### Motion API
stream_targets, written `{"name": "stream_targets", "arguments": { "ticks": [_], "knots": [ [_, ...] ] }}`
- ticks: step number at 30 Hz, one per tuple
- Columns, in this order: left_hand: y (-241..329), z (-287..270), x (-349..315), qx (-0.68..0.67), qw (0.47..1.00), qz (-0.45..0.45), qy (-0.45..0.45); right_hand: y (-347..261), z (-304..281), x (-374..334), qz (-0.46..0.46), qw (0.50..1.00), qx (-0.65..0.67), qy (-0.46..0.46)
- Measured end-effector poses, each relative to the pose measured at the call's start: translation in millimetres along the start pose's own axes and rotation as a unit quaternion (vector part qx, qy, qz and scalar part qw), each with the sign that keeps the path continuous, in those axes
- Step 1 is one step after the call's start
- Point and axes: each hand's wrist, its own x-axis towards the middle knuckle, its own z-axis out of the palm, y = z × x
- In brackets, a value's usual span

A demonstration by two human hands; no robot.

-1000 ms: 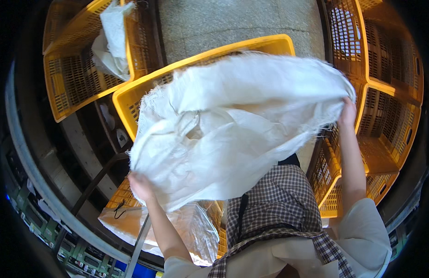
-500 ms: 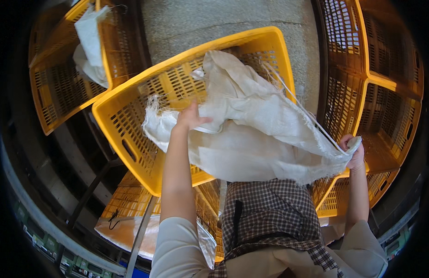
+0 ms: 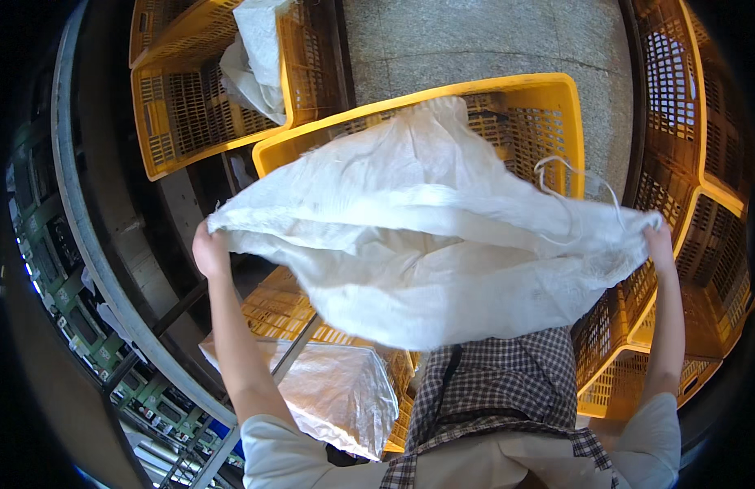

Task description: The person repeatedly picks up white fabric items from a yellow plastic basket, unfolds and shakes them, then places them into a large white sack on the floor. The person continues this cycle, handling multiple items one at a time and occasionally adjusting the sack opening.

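A white woven sack (image 3: 426, 277) is stretched wide between my hands, its mouth edges pulled out to both sides. My left hand (image 3: 210, 250) is closed on its left corner, and my right hand (image 3: 659, 244) grips the right corner. A thin white cord (image 3: 593, 175) dangles loose near the right end. Beneath and behind the sack stands a yellow perforated crate (image 3: 569, 122), mostly covered by the cloth. The far end of the sack drapes over the crate's inside.
At the far left another yellow crate (image 3: 210, 138) holds white sacking (image 3: 259, 49). More yellow crates (image 3: 691, 187) are stacked along the right. Below my left arm lies a shiny wrapped bundle (image 3: 337, 391) beside a metal bar (image 3: 296, 350). Grey floor (image 3: 492, 41) shows at the back.
My left hand has moved outward to the left and taken hold of the sack's other corner. The sack is now spread taut and wide. The view has shifted left.
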Motion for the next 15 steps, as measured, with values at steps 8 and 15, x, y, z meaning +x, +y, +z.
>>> {"name": "stream_targets", "arguments": {
  "ticks": [8,15],
  "knots": [
    [66,58,98,-0.765,0.61,-0.198,-0.056,-106,92,191,-0.079,0.963,0.18,0.186],
    [69,123,50,-0.503,0.766,-0.268,-0.299,-91,106,272,0.097,0.987,-0.125,0.012]
  ]
}}
